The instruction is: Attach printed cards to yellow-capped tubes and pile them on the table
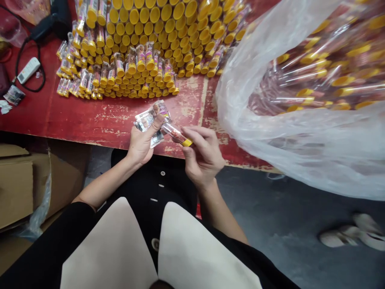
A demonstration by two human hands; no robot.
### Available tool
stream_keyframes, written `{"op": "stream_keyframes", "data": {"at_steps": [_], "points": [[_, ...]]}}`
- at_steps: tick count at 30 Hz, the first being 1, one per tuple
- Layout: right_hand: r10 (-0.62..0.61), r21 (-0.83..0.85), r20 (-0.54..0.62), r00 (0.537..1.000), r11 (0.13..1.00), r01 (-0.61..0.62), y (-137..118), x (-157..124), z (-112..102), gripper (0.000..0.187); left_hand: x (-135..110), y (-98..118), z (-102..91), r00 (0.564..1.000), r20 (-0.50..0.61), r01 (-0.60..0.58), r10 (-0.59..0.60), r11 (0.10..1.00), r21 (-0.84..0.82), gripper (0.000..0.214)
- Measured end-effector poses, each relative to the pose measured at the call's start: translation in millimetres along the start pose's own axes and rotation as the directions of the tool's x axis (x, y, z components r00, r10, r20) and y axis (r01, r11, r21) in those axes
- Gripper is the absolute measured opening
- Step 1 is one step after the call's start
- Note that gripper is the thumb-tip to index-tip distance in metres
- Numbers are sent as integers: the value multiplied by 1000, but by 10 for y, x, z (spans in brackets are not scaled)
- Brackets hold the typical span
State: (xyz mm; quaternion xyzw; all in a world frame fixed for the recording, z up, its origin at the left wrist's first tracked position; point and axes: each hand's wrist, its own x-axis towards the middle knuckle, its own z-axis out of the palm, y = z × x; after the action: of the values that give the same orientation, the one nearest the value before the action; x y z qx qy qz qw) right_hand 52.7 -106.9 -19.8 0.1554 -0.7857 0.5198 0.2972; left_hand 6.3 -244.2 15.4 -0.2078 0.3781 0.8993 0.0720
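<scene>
Over the front edge of the red table (114, 132), my left hand (141, 142) is closed on several flat printed sleeves (146, 120), its thumb pressed on top of them. My right hand (206, 154) pinches a clear tube (174, 131) with a yellow cap by its capped end, and reddish contents show through the wall. The tube's far end meets the sleeves near my left thumb; whether it sits inside one I cannot tell. Beyond my hands lies a large stack of similar tubes (144, 24), most with their yellow ends facing me.
A big clear plastic bag (237, 96) full of tubes takes up the right side. At the left are a black heat gun or hair dryer (51, 24), a white remote (29, 70) and loose sleeves (14, 95). Cardboard boxes (15, 188) stand below left; shoes (345, 235) show at right.
</scene>
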Motion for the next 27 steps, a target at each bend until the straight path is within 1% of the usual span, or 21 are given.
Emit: {"op": "stream_keyframes", "data": {"at_steps": [1, 2, 5, 7, 9, 11, 12, 14, 16, 18, 21, 24, 27], "points": [[-3, 1, 21, 1000, 1000, 3, -17, 1, -13, 42, 4, 7, -10, 1000, 0, 6, -6, 1000, 21, 32], [-9, -9, 15, 1000, 1000, 10, -35, 3, -17, 42, 5, 9, -20, 1000, -2, 16, -16, 999, 44, 32], [-41, -67, -65, 997, 997, 37, -84, -1, 23, 41, -2, -2, -42, 999, 10, 31, -32, 996, 85, 35], [-32, -56, -87, 996, 998, 27, -105, -11, 63, 43, -13, -12, -51, 999, 40, 20, -24, 996, 89, 38], [44, 34, -44, 998, 999, -42, -115, -18, 91, 45, -34, -13, -60, 997, 76, 12, -20, 995, 98, 39], [141, 124, -3, 990, 982, -139, -114, -13, 105, 48, -66, -11, -66, 994, 110, 8, -21, 993, 121, 40], [177, 138, -5, 984, 975, -175, -112, -4, 108, 49, -87, -13, -68, 992, 121, 5, -21, 991, 133, 42], [206, 96, -55, 977, 975, -200, -114, 26, 114, 45, -130, -23, -73, 992, 126, -8, -12, 988, 152, 53], [201, 16, -121, 972, 980, -200, -127, 63, 123, 36, -163, -41, -79, 991, 131, -37, 16, 986, 162, 66], [183, -35, -170, 968, 981, -191, -148, 96, 139, 28, -178, -59, -91, 984, 166, -100, 71, 980, 170, 72], [170, -26, -221, 960, 983, -180, -175, 125, 181, 27, -179, -86, -111, 963, 228, -191, 144, 961, 200, 74], [163, 9, -231, 959, 986, -166, -170, 132, 243, 31, -174, -107, -131, 958, 240, -217, 159, 947, 236, 70], [206, 80, -167, 964, 977, -195, -124, 110, 281, 36, -110, -45, -199, 956, 236, -236, 175, 937, 259, 67]]}}
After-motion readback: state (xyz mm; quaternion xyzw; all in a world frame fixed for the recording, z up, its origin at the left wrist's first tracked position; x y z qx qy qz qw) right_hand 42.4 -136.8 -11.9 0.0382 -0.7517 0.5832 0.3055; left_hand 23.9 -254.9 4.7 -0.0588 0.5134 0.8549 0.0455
